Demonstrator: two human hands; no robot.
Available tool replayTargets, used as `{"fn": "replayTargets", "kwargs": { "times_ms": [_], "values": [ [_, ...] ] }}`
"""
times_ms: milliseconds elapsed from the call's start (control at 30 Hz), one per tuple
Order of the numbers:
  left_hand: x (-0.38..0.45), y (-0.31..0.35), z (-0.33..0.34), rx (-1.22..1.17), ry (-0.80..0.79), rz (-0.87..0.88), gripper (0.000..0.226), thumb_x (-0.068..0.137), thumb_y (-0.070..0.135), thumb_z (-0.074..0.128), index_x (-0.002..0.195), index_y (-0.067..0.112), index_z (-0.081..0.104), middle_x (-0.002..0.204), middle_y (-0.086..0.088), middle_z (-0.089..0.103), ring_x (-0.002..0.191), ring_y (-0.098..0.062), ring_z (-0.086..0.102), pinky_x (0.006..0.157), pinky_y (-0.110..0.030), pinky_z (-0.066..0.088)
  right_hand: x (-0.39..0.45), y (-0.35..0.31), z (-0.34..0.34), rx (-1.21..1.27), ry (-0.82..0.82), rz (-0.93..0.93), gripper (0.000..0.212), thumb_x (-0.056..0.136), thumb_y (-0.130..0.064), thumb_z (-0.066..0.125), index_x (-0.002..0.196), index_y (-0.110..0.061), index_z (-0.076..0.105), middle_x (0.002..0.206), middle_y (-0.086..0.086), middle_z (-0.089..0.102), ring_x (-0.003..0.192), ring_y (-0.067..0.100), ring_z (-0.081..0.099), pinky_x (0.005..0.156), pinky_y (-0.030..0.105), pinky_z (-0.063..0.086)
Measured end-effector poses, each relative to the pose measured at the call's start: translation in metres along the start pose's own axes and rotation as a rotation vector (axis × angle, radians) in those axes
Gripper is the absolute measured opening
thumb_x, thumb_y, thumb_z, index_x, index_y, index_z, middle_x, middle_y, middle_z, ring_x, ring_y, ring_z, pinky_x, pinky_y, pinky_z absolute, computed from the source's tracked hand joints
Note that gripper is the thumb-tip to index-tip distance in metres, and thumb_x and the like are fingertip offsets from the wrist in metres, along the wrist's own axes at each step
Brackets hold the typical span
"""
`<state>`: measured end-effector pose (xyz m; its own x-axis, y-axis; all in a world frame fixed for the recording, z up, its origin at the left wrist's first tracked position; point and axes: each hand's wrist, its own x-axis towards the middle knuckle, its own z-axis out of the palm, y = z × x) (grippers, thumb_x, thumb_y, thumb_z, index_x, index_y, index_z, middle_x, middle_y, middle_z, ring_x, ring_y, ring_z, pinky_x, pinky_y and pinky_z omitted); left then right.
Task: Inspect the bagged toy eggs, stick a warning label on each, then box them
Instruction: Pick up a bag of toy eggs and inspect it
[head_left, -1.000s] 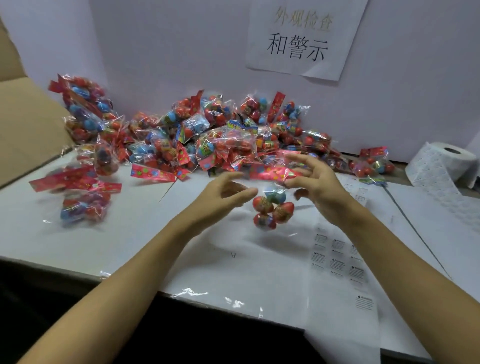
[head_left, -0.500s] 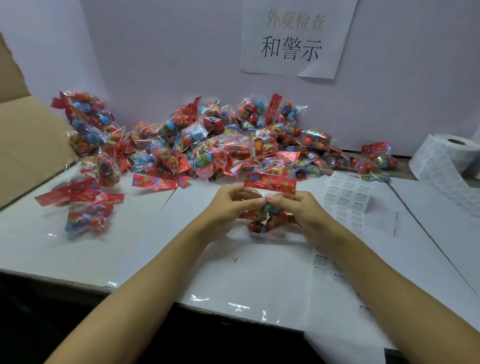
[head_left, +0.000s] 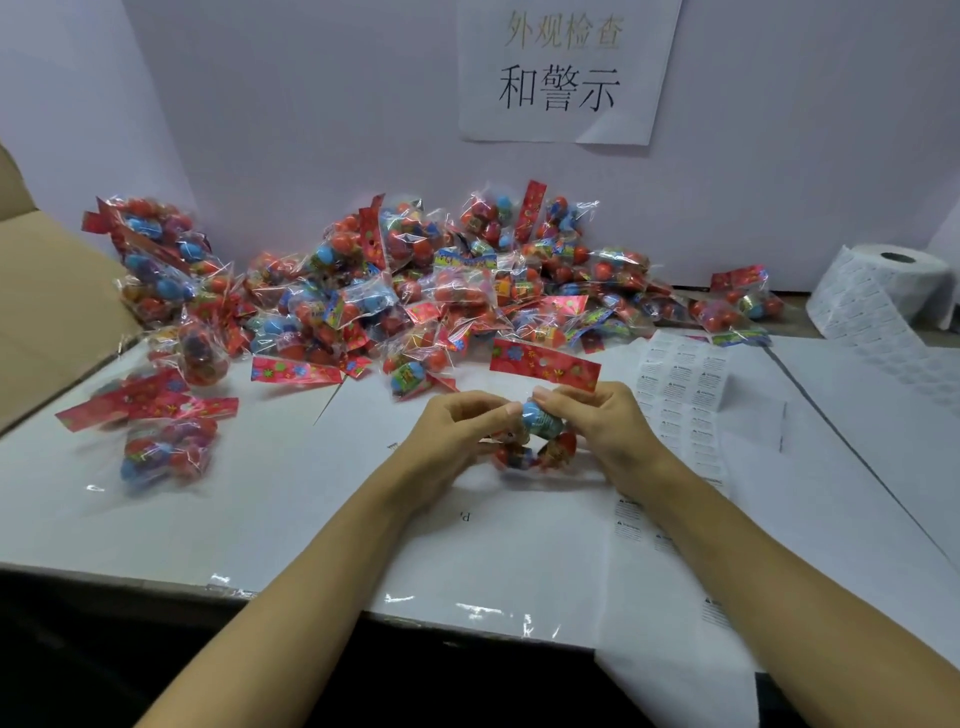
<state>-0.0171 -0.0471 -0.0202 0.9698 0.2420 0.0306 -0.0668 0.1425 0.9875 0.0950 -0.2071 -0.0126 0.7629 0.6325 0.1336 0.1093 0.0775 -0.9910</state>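
I have one bag of toy eggs (head_left: 535, 441) held between both hands just above the desk (head_left: 311, 519), in front of the big pile of bagged eggs (head_left: 415, 291). Its red header card (head_left: 545, 362) stands up behind my fingers, and a blue egg sits on top with red ones below.

The main risk, as I judge it, is the slick film. The eggs are loose and round inside, so if either pinch eases they could roll and turn the bag, and the face I mean to label would end up crumpled or pointing away. A label laid on wrinkled film would likely crease or lift. I could also miss a defect, since my fingers cover part of the bag.

My left hand (head_left: 457, 436) comes in from the lower left, fingers curled, fingertips pinching the bag's left side near the top. My right hand (head_left: 597, 421) mirrors it from the right, fingers bent over the upper edge of the blue egg, clamped on the same bag. Both forearms angle inward, wrists low over the desk.

The warning label sheet (head_left: 680, 374) lies just right of my right hand, the label roll (head_left: 883, 291) further back right, and the cardboard box (head_left: 47, 312) is well apart at the far left.
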Motion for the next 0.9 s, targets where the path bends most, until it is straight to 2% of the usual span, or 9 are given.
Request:
{"fn": "replayTargets", "kwargs": {
  "times_ms": [67,133,233,333,467,533,667,767,900],
  "values": [
    [0.0010,0.0005,0.0013,-0.011,0.016,-0.014,0.024,0.081,0.029,0.078,0.092,0.008,0.078,0.094,-0.014,0.076,0.088,-0.024,0.074,0.074,-0.027,0.058,-0.0024,0.0018,-0.0007,0.022,-0.004,0.003,0.018,0.088,-0.020,0.076,0.079,-0.004,0.078,0.081,0.014,0.075,0.076,0.023,0.071,0.070,0.029,0.058],
    [0.0011,0.0010,0.0026,-0.022,0.030,-0.026,0.012,0.083,0.024,0.077,0.083,0.012,0.077,0.090,-0.012,0.076,0.085,-0.022,0.073,0.073,-0.028,0.058,-0.0044,0.0026,0.0019,0.050,-0.008,0.024,0.026,0.087,-0.024,0.077,0.085,0.001,0.077,0.087,0.019,0.076,0.076,0.025,0.072,0.066,0.029,0.058],
    [0.0013,0.0004,0.0013,-0.035,0.061,-0.036,0.015,0.091,0.013,0.073,0.077,0.014,0.077,0.087,-0.009,0.074,0.084,-0.021,0.071,0.074,-0.032,0.057,-0.0070,-0.0006,0.0059,0.043,-0.046,0.075,0.035,0.077,-0.044,0.078,0.085,-0.010,0.081,0.085,0.015,0.077,0.073,0.023,0.072,0.059,0.027,0.057],
    [0.0029,-0.0010,0.0001,-0.062,0.094,-0.028,0.011,0.092,0.010,0.071,0.083,0.007,0.077,0.090,-0.016,0.071,0.089,-0.027,0.068,0.081,-0.043,0.056,-0.0086,-0.0013,0.0065,0.051,-0.073,0.073,0.040,0.074,-0.051,0.076,0.087,-0.013,0.081,0.084,0.012,0.077,0.069,0.023,0.071,0.059,0.027,0.058],
    [0.0018,-0.0021,0.0023,-0.053,0.080,-0.016,0.014,0.093,0.021,0.072,0.086,0.012,0.079,0.090,-0.014,0.073,0.089,-0.025,0.071,0.078,-0.041,0.059,-0.0070,-0.0006,0.0047,0.048,0.001,0.083,0.043,0.079,-0.044,0.076,0.084,-0.002,0.077,0.084,0.017,0.074,0.063,0.024,0.069,0.057,0.030,0.058],
    [0.0004,-0.0017,0.0027,-0.047,0.049,-0.019,0.019,0.094,0.029,0.073,0.094,0.010,0.078,0.098,-0.016,0.075,0.094,-0.028,0.073,0.080,-0.044,0.058,-0.0061,0.0008,0.0037,0.054,0.029,0.093,0.041,0.085,-0.039,0.075,0.083,0.002,0.075,0.085,0.021,0.072,0.062,0.027,0.067,0.060,0.034,0.058],
    [-0.0012,0.0003,0.0026,0.016,-0.020,-0.034,0.040,0.087,0.036,0.078,0.113,0.006,0.074,0.112,-0.018,0.075,0.103,-0.033,0.074,0.081,-0.040,0.061,-0.0056,-0.0004,0.0034,0.144,0.106,0.078,0.030,0.085,-0.036,0.075,0.080,-0.006,0.079,0.082,0.017,0.072,0.068,0.026,0.068,0.061,0.033,0.058],
    [-0.0026,0.0015,0.0030,0.047,-0.046,-0.052,0.044,0.082,0.037,0.083,0.113,0.006,0.075,0.108,-0.018,0.076,0.101,-0.034,0.074,0.081,-0.039,0.062,-0.0041,0.0006,0.0035,0.202,0.118,0.083,0.033,0.078,-0.040,0.078,0.081,-0.007,0.080,0.083,0.017,0.074,0.070,0.025,0.070,0.059,0.031,0.057],
    [-0.0030,0.0019,0.0007,0.003,-0.025,-0.050,0.047,0.080,0.034,0.080,0.114,0.002,0.073,0.105,-0.020,0.076,0.097,-0.034,0.075,0.080,-0.040,0.062,-0.0032,0.0038,0.0043,0.194,0.096,0.074,0.036,0.078,-0.046,0.077,0.087,-0.011,0.080,0.078,0.013,0.073,0.062,0.024,0.069,0.058,0.030,0.055]
  ]
}}
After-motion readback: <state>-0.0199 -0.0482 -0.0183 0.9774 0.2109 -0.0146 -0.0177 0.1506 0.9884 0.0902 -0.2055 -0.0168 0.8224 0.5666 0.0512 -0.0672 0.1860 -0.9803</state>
